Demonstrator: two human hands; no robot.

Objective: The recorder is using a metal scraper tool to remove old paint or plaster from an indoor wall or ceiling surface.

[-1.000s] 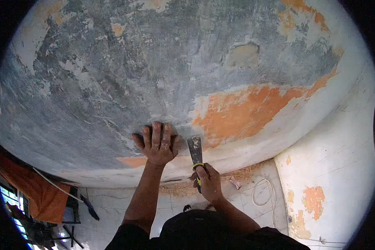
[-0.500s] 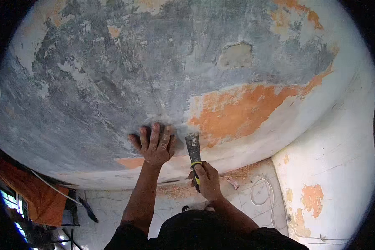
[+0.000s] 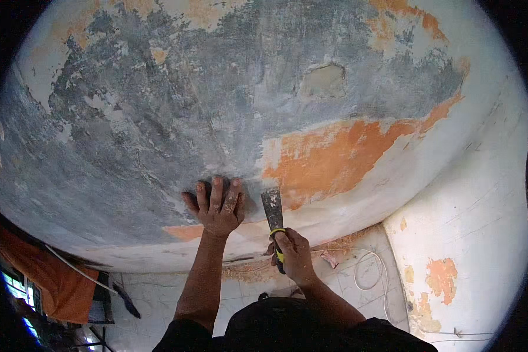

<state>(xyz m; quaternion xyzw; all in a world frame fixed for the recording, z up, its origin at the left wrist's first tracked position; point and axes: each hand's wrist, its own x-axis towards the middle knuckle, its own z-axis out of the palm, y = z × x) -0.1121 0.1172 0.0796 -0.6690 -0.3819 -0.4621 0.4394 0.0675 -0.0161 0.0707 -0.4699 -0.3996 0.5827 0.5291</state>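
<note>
Right hand (image 3: 294, 253) closed around the yellow-and-black handle of one scraper (image 3: 274, 218), blade pointing up from the fist and pressed flat on the wall (image 3: 158, 117) just left of the big orange paint patch (image 3: 334, 158). Left hand (image 3: 216, 205) open, fingers spread, palm flat on the grey plaster just beside the blade. Below, one white cord (image 3: 369, 270) looped on the floor (image 3: 158, 299), one orange cloth (image 3: 47, 276) far left.

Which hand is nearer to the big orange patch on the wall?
Right. The right hand holds a scraper whose blade meets the lower left edge of the orange patch. The left hand lies flat on grey wall, farther left of it.
</note>
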